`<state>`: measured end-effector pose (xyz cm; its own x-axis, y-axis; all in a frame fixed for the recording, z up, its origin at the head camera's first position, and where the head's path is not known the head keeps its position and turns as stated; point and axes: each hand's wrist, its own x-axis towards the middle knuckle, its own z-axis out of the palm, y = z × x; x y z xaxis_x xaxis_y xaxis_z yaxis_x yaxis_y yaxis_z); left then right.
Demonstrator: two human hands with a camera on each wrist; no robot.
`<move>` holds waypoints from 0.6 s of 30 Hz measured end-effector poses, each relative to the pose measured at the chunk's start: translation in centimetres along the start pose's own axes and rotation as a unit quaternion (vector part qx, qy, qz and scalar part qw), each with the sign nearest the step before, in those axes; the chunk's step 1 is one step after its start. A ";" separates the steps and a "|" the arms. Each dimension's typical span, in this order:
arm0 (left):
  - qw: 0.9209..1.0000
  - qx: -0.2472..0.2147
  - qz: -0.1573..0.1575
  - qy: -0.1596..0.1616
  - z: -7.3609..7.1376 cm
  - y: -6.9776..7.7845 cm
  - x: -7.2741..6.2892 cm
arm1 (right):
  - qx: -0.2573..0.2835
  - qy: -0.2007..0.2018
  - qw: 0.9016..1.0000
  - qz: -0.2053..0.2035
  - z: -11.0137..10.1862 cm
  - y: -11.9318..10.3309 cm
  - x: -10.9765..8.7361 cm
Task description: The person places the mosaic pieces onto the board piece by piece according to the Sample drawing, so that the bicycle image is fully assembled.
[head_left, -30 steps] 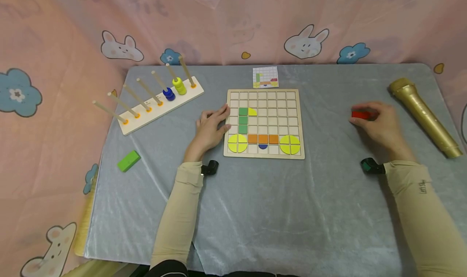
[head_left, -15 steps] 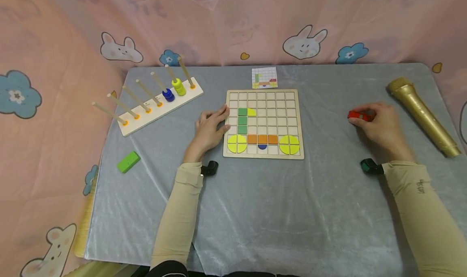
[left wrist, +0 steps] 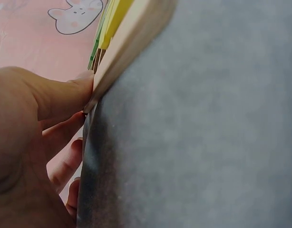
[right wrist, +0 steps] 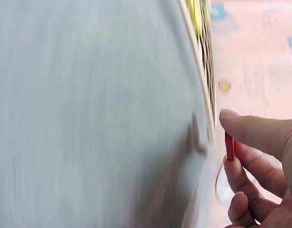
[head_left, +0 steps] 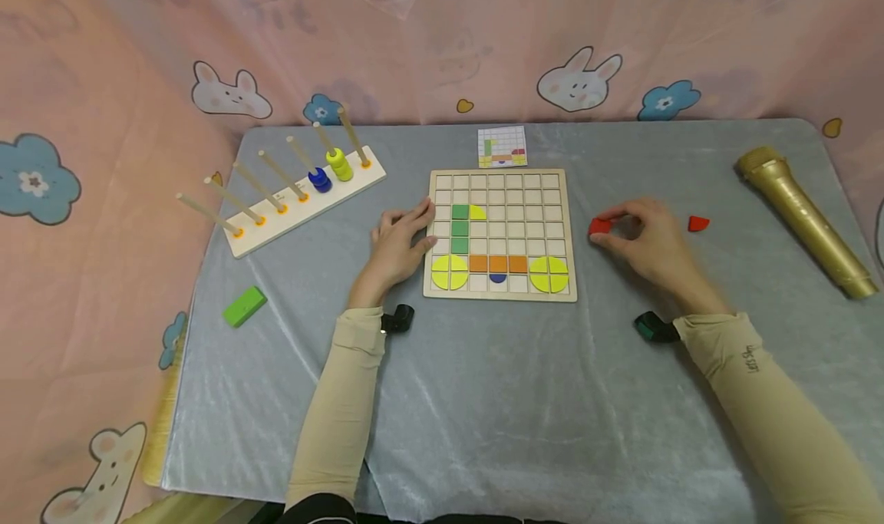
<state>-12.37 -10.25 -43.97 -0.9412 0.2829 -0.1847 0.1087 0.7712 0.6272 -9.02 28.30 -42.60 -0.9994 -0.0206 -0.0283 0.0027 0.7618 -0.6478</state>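
Red tile (head_left: 599, 225) is pinched between the thumb and fingers of my right hand (head_left: 649, 240), to the right of the wooden grid board (head_left: 568, 202). In the right wrist view this thin tile (right wrist: 229, 146) shows edge-on, raised over the cloth. My left hand (head_left: 397, 249) touches the board's left edge with thumb and fingertips. Green squares (head_left: 459, 227), orange squares (head_left: 497, 263), yellow quarter-circles (head_left: 549, 274) and a blue piece (head_left: 497, 277) sit in the board's cells. A second red piece (head_left: 698, 223), with a curved side, lies right of the right hand.
A printed pattern card (head_left: 503, 146) lies behind the board. At the back left stands a white peg rack (head_left: 304, 202) with blue and yellow rings. A green block (head_left: 245, 307) lies at the left, and a gold microphone (head_left: 804, 221) along the right side.
My right hand has moved left toward the board with one red tile, uncovering another red piece on the cloth behind it. The left hand has stayed at the board's edge.
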 end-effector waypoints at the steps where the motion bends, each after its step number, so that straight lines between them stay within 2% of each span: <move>1: 1.000 0.001 0.000 0.001 0.0 0.0 0.0 | 0.003 -0.008 1.000 -0.008 0.4 -0.4 -0.1; 9: 1.000 -0.003 0.005 -0.002 0.1 -0.1 0.0 | 0.009 -0.038 0.998 -0.047 2.4 -2.0 -0.3; 18: 1.000 -0.002 0.000 -0.002 0.0 -0.1 0.0 | 0.012 -0.081 0.996 -0.043 2.8 -3.1 -0.1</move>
<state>-12.40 -10.33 -44.05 -0.9403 0.2839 -0.1876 0.1065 0.7690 0.6303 -8.83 24.19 -42.73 -0.9774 -0.1904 -0.0922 -0.0803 0.7373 -0.6708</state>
